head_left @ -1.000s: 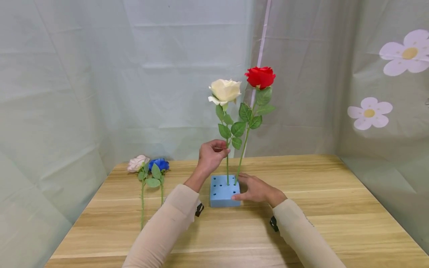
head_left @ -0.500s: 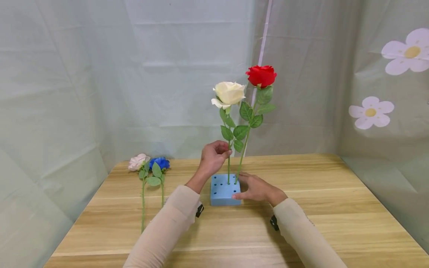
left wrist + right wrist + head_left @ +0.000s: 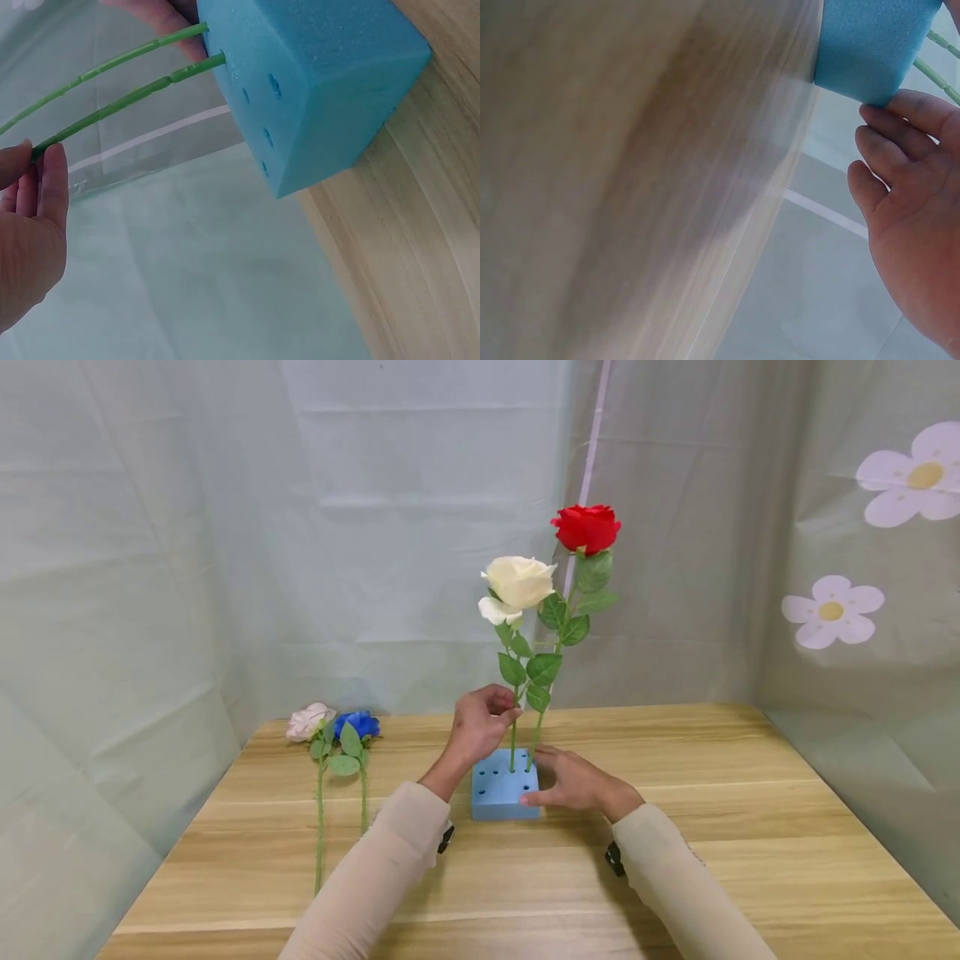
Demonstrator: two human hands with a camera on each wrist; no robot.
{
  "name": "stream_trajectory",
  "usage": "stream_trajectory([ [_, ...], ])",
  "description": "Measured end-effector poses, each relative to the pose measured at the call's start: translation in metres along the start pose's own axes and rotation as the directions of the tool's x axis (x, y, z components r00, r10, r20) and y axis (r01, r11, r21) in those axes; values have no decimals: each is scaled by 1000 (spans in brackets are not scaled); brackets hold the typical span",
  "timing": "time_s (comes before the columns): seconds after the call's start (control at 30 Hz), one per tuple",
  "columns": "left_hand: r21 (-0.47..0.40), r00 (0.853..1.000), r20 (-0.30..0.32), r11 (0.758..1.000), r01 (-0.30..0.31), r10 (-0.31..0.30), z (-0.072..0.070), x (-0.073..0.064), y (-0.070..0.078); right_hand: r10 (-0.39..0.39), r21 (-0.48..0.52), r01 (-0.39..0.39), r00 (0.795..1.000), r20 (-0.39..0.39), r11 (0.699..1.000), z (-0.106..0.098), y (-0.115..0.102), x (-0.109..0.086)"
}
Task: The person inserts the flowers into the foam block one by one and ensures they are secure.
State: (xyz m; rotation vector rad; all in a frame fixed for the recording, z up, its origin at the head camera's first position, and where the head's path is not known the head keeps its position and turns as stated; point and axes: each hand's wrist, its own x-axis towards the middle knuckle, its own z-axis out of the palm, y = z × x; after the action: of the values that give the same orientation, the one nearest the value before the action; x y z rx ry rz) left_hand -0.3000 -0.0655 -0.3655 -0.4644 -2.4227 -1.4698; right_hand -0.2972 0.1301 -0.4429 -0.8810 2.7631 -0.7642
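Hands both loaded: left hand (image 3: 483, 722) pinches the stem (image 3: 513, 739) of the white rose (image 3: 519, 583) between thumb and fingertips; right hand (image 3: 573, 782) holds the blue block (image 3: 502, 811) on its right side, thumb at the near right corner, fingers round the far one. Block sits on the tabletop (image 3: 735, 843), white stem in one of its holes, red rose (image 3: 586, 529) leaning right in the hole just beside.

Delta over the last second: white bloom dropped and drifted right, left hand came down with it. Block and red rose hardly moved. My read: white stem is going deeper, block is well braced.

Can't verify: insertion depth, both stem ends are inside the block. Far left corner of the block is behind the left hand. White rose's leaves overlap the red stem; can't tell if they touch. Left wrist view crops both blooms; right wrist view crops the block and nearly all the thumb. Pale pink rose (image 3: 309, 723) and blue rose (image 3: 357, 724) lie left; left sleeve (image 3: 375, 877) hides the blue one's lower stem.
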Motion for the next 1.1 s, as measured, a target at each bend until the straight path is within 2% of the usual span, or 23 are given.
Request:
stream_trajectory([
  [0.47, 10, 1000, 5, 1000, 11, -11, 1, 0, 0, 3, -1, -3, 1000, 0, 1000, 1, -1, -1],
  [0.7, 12, 999, -7, 999, 42, -42, 0, -2, 1, -2, 1, 2, 1000, 2, 1000, 1, -1, -2],
  [0.9, -5, 999, -20, 1000, 30, -30, 3, -1, 0, 0, 4, 0, 1000, -2, 1000, 1, 0, -1],
  [1.1, 15, 999, -49, 1000, 16, -15, 5, 0, 0, -9, -7, 9, 1000, -5, 1000, 0, 1, 0],
])
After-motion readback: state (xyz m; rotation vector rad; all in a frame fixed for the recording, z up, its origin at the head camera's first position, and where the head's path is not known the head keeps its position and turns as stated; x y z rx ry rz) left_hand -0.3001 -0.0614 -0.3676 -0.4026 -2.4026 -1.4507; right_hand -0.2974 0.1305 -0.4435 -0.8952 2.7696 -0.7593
